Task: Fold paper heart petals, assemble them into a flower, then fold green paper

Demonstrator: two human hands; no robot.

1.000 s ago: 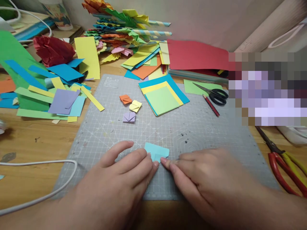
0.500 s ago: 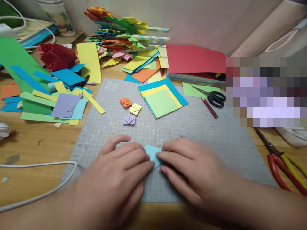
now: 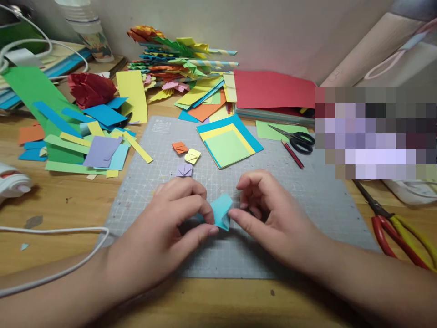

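Observation:
A small light blue folded paper (image 3: 221, 210) is lifted a little off the grey cutting mat (image 3: 307, 200). My left hand (image 3: 170, 223) pinches its left side between thumb and fingers. My right hand (image 3: 269, 214) touches its right edge with thumb and forefinger, the other fingers curled. Three small folded paper pieces lie further back on the mat: an orange one (image 3: 179, 147), a yellow one (image 3: 193, 156) and a purple one (image 3: 184, 170).
A stack of square coloured sheets (image 3: 228, 143) lies at the mat's back. Black scissors (image 3: 297, 138) and a red pencil (image 3: 292, 154) lie right of it. Red-and-yellow pliers (image 3: 396, 223) sit at far right. Paper scraps (image 3: 85, 136) pile at left; a white cable (image 3: 54, 237) crosses the wooden table.
The blue paper lay flat under pressing fingertips; now both hands have raised it off the mat and pinch it. The view has tilted slightly.

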